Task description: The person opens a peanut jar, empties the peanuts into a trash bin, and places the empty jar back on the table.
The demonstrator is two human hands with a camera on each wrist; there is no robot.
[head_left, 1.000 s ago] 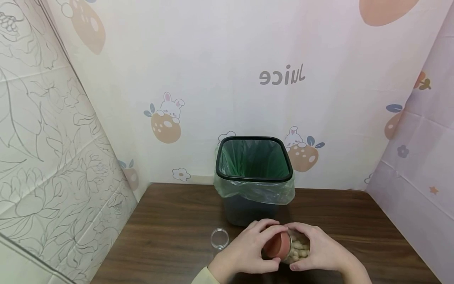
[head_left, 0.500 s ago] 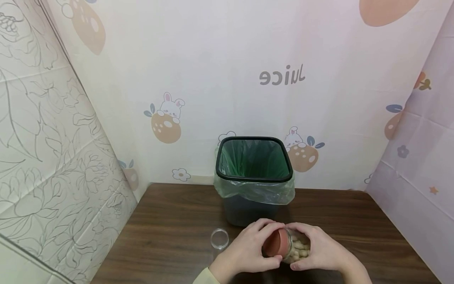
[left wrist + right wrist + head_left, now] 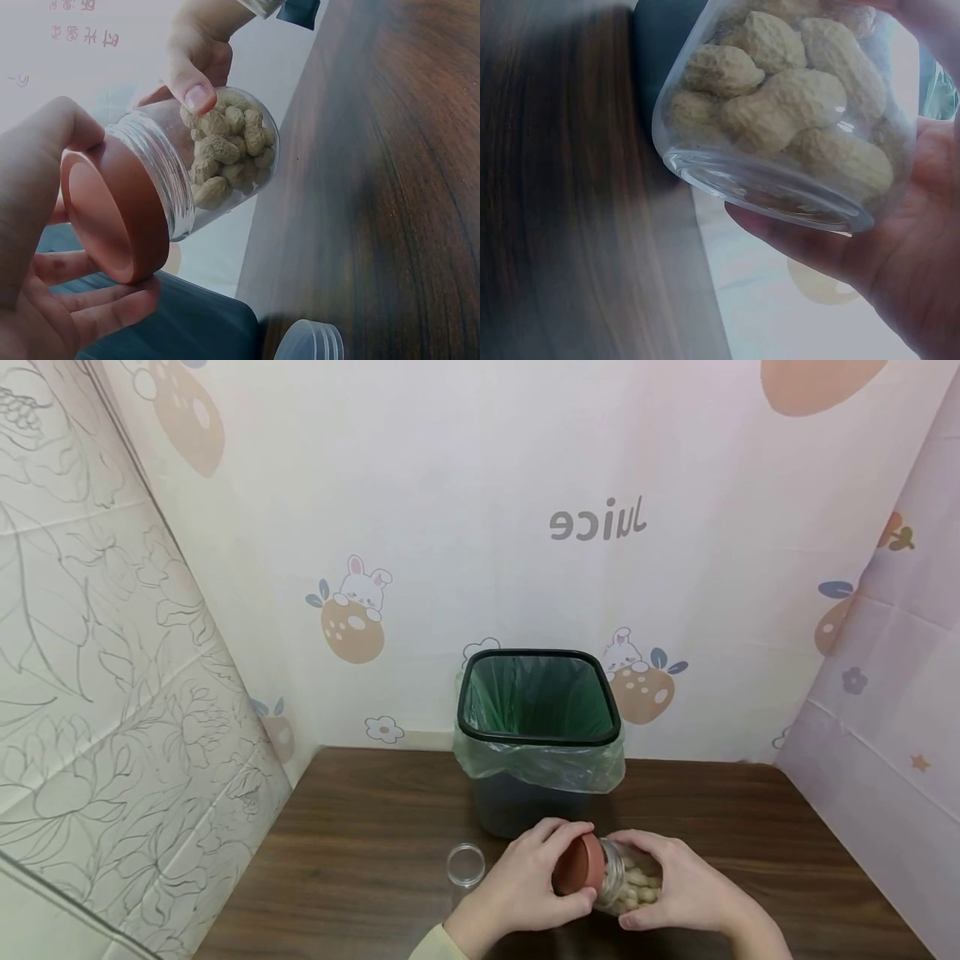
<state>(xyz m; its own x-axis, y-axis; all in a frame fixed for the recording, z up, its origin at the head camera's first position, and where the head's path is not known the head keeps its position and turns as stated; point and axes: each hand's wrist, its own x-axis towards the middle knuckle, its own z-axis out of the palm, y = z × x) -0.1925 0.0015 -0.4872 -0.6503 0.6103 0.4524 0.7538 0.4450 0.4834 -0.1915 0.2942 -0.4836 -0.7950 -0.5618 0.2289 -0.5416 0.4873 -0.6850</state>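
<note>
A clear jar point(image 3: 176, 135) with several unshelled peanuts point(image 3: 225, 146) in it is held tilted above the table, in front of the bin. My right hand point(image 3: 690, 889) grips it around its body, fingers on the far side and thumb on the near side. With my left hand point(image 3: 525, 885) I hold a reddish-brown screw lid point(image 3: 120, 210) by its rim, at the jar's mouth. Bare threads show between lid and jar in the left wrist view; whether they still touch is unclear. The right wrist view shows the jar's base and peanuts point(image 3: 780, 105) close up.
A dark bin point(image 3: 517, 806) with a green liner bag point(image 3: 540, 768) stands behind my hands. Left of them, an uncovered small clear container point(image 3: 466, 865) stands on the brown wooden table point(image 3: 360, 835). Patterned cloth point(image 3: 480, 568) hangs behind and at both sides.
The lid has come away from over the jar's neck, baring its threads. My left hand has shifted slightly left with the lid, my right hand slightly right with the jar.
</note>
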